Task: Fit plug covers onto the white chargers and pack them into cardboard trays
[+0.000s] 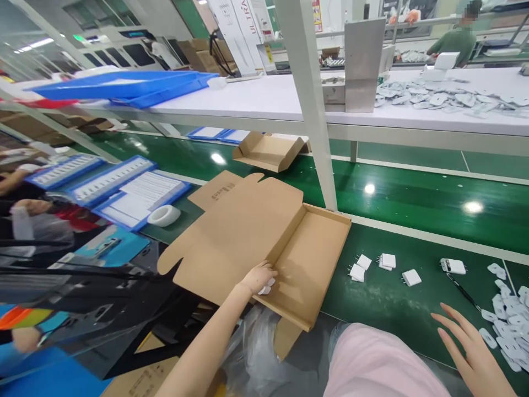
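Observation:
My left hand (259, 277) is closed around small white pieces (268, 286), partly hidden under the fingers, at the near corner of an open cardboard box (312, 253). They look like the white plug chargers (357, 272) lying on the green bench to the right of the box. Another charger (411, 277) lies a little farther right. My right hand (467, 344) is open, fingers spread, over the bench edge and apart from everything. Beyond it are black tweezers (463, 291), a white charger with a dark end (453, 266) and a pile of flat pale pieces (510, 320).
A metal post (309, 105) rises behind the box to a white shelf (256, 94). Another cardboard box (270, 150) lies on the green belt (397, 190). To the left are a tape roll (164, 215), blue trays (111, 179) and other people's arms. Clear plastic (256, 342) hangs below the box.

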`<state>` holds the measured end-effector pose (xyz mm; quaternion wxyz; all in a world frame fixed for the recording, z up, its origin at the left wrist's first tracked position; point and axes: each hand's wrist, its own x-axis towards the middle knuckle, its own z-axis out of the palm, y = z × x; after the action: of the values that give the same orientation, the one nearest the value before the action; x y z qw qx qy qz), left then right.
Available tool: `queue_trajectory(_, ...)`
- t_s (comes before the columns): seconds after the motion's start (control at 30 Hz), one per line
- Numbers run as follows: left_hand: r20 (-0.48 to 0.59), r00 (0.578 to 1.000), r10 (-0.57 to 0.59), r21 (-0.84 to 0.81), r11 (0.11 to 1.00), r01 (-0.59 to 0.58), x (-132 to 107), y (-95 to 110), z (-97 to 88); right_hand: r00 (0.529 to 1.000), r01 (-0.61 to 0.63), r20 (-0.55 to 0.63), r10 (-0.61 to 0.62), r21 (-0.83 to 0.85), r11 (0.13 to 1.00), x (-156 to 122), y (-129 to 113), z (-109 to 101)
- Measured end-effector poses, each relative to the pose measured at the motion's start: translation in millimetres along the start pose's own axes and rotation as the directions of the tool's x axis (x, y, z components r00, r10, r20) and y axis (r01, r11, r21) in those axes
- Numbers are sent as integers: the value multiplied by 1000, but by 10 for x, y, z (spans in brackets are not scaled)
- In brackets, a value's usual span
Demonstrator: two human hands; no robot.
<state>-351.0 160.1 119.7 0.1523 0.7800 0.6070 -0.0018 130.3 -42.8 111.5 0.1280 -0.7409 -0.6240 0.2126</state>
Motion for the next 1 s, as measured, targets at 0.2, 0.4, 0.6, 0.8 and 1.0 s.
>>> queue_trajectory(0.2,9,974,225,62,972,-225,-7,-204,-3,998,26,-49,-28,-34,999,35,-93,-42)
queue_trajectory(0.4,-167,846,506,181,860,-478,348,609,65,958,-266,38,284,-244,933,57,326,-210)
queue_trajectory(0.6,-5,774,633,37,774,-632,696,2915,589,863,-501,-58,501,-216,838,-29,1073,-114)
queue_trajectory(0.8,139,835,533,-42,845,-533,955,3797,1305,858,-509,-142,493,-116,853,6,1351,146)
queue_trajectory(1.0,180,883,434,-284,882,-376,927,3824,1448,880,-447,-177,440,6,895,60,1518,185)
